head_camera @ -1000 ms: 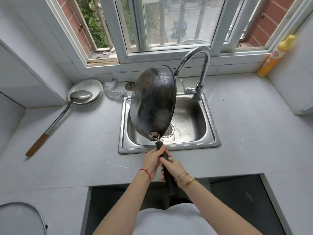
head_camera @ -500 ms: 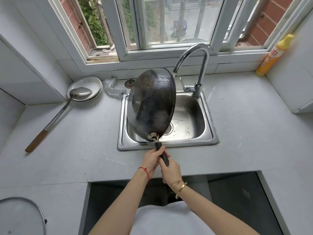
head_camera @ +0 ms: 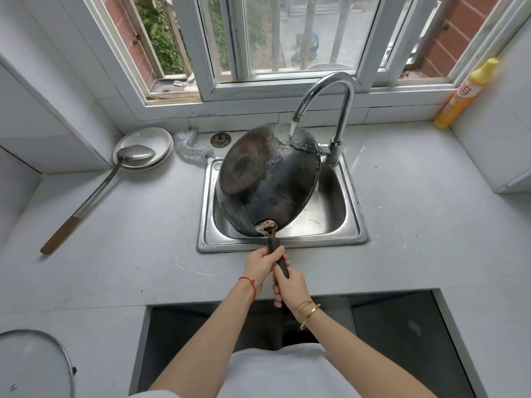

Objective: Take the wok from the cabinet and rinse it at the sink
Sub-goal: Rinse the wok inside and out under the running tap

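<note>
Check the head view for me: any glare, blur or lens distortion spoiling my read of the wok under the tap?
Head view: soft daylight, wok sharp; mild glare on faucet and sink; wide-angle bends the counter edges; both hands in focus.

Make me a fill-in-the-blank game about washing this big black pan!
1. Water from the faucet lands on the wok's ____ side.
2. The left hand and right hand both grip the wok's ____.
3. The wok is held over the ____.
4. The ladle rests on a white ____.

Missing words: outer; handle; sink; plate
</note>
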The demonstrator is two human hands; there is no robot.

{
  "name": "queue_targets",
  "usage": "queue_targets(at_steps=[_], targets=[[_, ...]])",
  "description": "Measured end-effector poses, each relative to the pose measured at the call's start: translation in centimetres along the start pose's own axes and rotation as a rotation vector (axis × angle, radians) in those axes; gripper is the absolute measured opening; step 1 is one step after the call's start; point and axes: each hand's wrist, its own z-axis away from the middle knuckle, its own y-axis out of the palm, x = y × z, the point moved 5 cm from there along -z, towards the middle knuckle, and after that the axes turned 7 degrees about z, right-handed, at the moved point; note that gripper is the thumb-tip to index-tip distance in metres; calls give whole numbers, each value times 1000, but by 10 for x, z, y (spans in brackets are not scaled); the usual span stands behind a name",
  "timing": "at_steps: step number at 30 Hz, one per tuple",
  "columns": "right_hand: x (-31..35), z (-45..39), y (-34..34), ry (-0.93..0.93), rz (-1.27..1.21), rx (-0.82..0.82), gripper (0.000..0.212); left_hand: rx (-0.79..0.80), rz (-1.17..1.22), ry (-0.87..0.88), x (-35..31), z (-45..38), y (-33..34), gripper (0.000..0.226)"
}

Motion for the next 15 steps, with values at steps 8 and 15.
queue_targets(at_steps=[8,15], targets=[[12,-17,-25,-7,35,-24,42,16,-32,3,-11,-19,27,25],[19,-30,-33,3,4,2,41,-1,-57,12,-20,-32,36,23]])
